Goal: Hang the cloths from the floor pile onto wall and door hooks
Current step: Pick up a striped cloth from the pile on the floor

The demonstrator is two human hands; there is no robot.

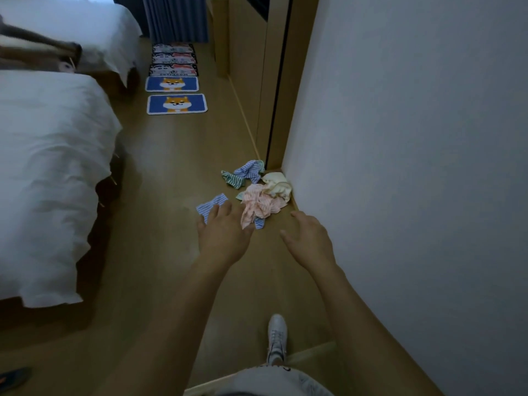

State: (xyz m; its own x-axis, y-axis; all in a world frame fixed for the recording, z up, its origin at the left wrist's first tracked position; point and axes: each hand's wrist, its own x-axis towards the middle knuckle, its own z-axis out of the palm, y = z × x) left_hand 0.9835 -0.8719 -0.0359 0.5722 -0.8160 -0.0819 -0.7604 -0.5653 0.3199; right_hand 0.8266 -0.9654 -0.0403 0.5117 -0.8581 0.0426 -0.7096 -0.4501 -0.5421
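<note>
Reaching toward the cloth pile [261,192] by the wall [400,138], left hand [224,231] and right hand [310,238] spread, empty

Single head-worn view, wide-angle, looking forward and steeply down along a wooden floor [171,172]. Both forearms reach out from the bottom edge, left hand [224,232] and right hand [310,238] mid-frame, fairly near the lens. A shoe [277,337] sits almost directly below. White wall [414,167] fills the right side, beds [48,172] the left. Far end looks dim, probably curtains [175,18]. No second view, so nothing overlaps.
</note>
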